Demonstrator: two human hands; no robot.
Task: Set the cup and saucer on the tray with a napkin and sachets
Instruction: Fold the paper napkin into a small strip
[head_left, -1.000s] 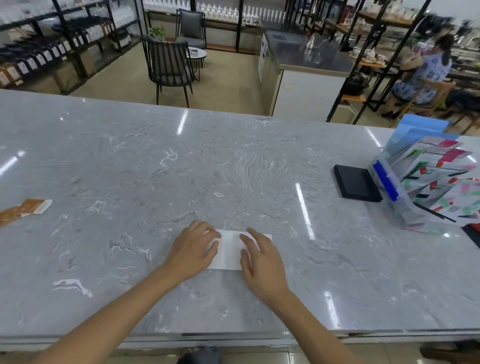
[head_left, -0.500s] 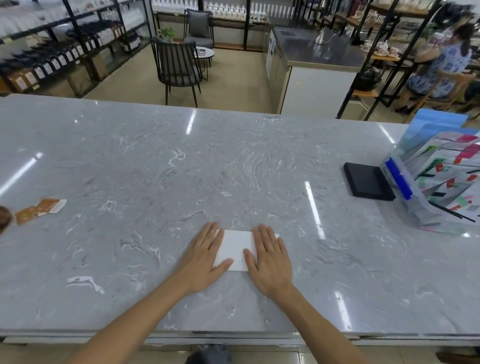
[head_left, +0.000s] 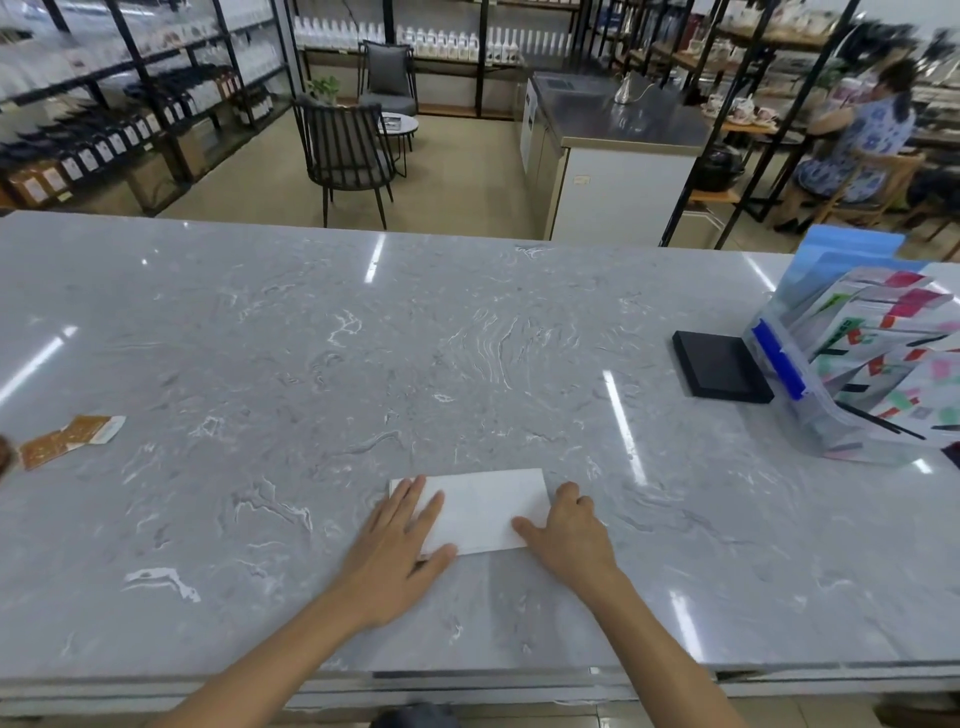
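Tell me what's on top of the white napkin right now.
Both hands: the left hand lies flat on the napkin, the right hand rests at its right edge. Whatever lies beneath is hidden.

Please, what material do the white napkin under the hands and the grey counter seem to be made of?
Napkin: probably paper, matte white; it lies flat in a crisp-edged folded rectangle, with no shine. Cloth cannot be excluded.

Counter: polished stone, or a marble-look artificial stone; grey with white veins, glossy enough to mirror the ceiling lights as bright streaks. Which of the two, the picture cannot settle.
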